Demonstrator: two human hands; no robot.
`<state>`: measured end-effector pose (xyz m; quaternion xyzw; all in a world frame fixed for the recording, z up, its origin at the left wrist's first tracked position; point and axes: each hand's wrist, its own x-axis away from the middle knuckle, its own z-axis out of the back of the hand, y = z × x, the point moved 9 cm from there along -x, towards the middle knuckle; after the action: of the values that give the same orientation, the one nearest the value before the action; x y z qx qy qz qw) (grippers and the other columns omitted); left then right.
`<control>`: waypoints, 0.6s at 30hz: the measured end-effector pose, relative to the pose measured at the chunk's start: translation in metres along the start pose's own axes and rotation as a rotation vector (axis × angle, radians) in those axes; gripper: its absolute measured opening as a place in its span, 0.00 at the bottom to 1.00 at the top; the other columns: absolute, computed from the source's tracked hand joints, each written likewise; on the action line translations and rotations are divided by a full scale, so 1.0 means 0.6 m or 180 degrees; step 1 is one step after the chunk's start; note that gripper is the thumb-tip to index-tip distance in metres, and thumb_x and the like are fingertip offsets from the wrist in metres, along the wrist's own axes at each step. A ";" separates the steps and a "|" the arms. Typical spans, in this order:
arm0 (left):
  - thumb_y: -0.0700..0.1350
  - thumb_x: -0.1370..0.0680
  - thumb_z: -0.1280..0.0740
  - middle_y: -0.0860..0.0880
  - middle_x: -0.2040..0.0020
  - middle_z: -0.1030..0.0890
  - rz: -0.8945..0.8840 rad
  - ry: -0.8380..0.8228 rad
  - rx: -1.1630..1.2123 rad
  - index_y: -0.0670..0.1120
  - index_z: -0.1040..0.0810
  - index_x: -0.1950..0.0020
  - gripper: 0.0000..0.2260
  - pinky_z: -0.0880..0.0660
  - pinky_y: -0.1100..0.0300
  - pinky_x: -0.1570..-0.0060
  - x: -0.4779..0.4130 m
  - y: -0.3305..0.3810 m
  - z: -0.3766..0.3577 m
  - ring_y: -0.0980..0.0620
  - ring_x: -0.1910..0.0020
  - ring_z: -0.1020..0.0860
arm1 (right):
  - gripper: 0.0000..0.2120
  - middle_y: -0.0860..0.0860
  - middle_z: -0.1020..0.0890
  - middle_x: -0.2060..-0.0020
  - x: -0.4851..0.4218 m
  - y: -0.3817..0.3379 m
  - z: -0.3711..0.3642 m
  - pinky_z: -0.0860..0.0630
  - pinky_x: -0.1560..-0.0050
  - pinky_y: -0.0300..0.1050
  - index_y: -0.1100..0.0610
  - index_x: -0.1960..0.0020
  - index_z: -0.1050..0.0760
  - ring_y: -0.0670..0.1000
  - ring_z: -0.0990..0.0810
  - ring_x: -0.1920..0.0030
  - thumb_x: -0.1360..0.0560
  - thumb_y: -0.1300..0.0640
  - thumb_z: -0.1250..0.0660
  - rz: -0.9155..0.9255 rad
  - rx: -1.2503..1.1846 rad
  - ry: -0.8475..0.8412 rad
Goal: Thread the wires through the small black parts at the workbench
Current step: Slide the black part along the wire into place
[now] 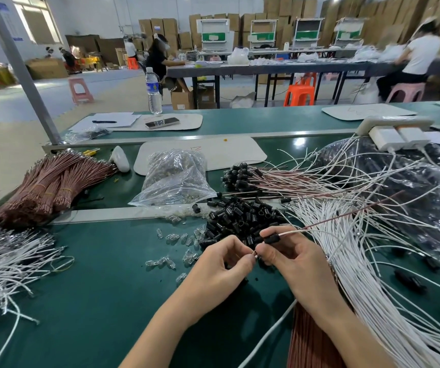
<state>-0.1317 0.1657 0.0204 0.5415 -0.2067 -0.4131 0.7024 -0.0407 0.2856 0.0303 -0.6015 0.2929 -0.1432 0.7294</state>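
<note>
Bench [107,288]: L grip [221,264] tight on wire [289,233], R grip [290,258] on black part [271,239], pile [242,216] behind.

Dark green bench top [107,288]; black parts [240,216] at centre; white wires [359,261] right; copper-brown wire bundles [48,187] left; orange stool [299,95] upper centre.

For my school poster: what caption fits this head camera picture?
Left hand and right hand work a white wire into a small black part at the green workbench.

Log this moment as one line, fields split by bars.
left hand: pinches wire tip | right hand: holds black part on wires | loose black parts: piled beyond hands
</note>
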 end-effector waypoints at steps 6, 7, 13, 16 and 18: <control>0.44 0.19 0.32 0.52 0.61 0.19 0.0033 -0.0029 -0.0101 0.50 0.23 0.55 0.05 0.26 0.61 0.57 0.000 -0.001 -0.003 0.58 0.60 0.22 | 0.10 0.45 0.14 0.60 0.002 -0.002 -0.001 0.23 0.57 0.31 0.39 0.51 0.18 0.44 0.15 0.58 0.31 0.49 0.24 -0.0008 0.0017 -0.0001; 0.45 0.19 0.32 0.54 0.61 0.19 0.0037 -0.0030 -0.0116 0.51 0.23 0.55 0.05 0.27 0.63 0.57 0.000 -0.002 -0.003 0.59 0.60 0.22 | 0.09 0.45 0.14 0.60 0.002 -0.001 -0.001 0.23 0.57 0.31 0.39 0.51 0.18 0.43 0.15 0.59 0.31 0.49 0.24 -0.0021 0.0019 -0.0011; 0.46 0.19 0.33 0.55 0.61 0.18 0.0063 0.0040 -0.0139 0.52 0.22 0.54 0.04 0.26 0.63 0.57 -0.001 -0.004 0.000 0.59 0.59 0.21 | 0.08 0.49 0.13 0.59 -0.003 0.007 0.000 0.21 0.55 0.35 0.40 0.49 0.17 0.46 0.15 0.58 0.29 0.46 0.27 -0.0169 -0.0207 -0.0085; 0.45 0.19 0.33 0.54 0.60 0.18 0.0107 0.0040 -0.0137 0.51 0.22 0.53 0.04 0.25 0.61 0.55 -0.001 -0.003 0.002 0.58 0.59 0.21 | 0.09 0.53 0.13 0.56 -0.003 0.011 -0.002 0.19 0.54 0.38 0.44 0.48 0.15 0.50 0.14 0.55 0.26 0.46 0.31 -0.0277 -0.0548 -0.0084; 0.45 0.19 0.33 0.54 0.60 0.18 0.0112 -0.0033 -0.0210 0.50 0.21 0.53 0.04 0.25 0.64 0.55 -0.001 -0.001 -0.001 0.59 0.59 0.21 | 0.10 0.54 0.13 0.57 -0.003 0.016 -0.006 0.19 0.54 0.39 0.46 0.48 0.15 0.51 0.14 0.55 0.25 0.47 0.32 -0.0405 -0.0695 -0.0148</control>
<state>-0.1316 0.1664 0.0198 0.5121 -0.2061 -0.4100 0.7261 -0.0455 0.2858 0.0211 -0.6978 0.2510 -0.1425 0.6555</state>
